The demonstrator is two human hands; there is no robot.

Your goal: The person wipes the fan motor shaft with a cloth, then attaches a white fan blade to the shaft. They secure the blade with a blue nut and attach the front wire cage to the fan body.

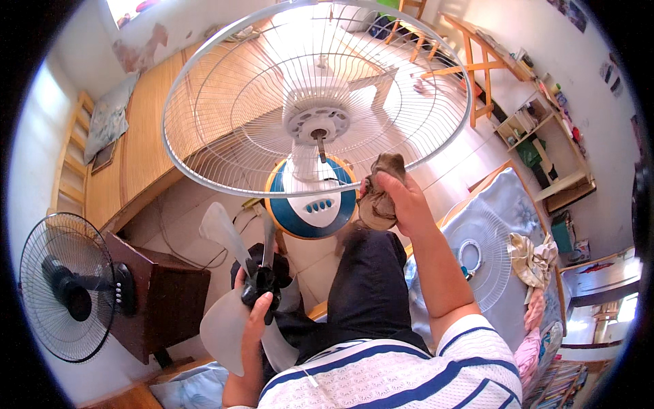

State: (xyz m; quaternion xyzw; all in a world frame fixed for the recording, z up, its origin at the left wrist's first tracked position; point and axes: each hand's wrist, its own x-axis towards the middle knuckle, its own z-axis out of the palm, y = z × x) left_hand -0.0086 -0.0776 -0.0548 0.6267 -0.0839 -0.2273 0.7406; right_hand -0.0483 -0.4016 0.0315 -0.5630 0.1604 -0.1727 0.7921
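My left hand (257, 319) is closed around the black hub of a grey translucent fan blade (219, 328), low in front of my lap. In my right hand (407, 204) a crumpled brown cloth (377, 208) is gripped, close to the lower right rim of a white wire rear fan guard (170, 146). This guard is mounted on a standing fan, and its bare motor shaft (321, 148) sticks out from the middle. Below it stands the fan's round blue and white base (283, 221) with several buttons. My right fingertips are partly hidden by the cloth.
A loose white front fan guard (503, 281) lies on a blue-covered surface (501, 194) at my right, beside a cream cloth (535, 255). To the left, a black fan (68, 290) stands by a dark wooden stool (160, 293). A wooden bed (153, 112) fills the far left; cords lie on the floor.
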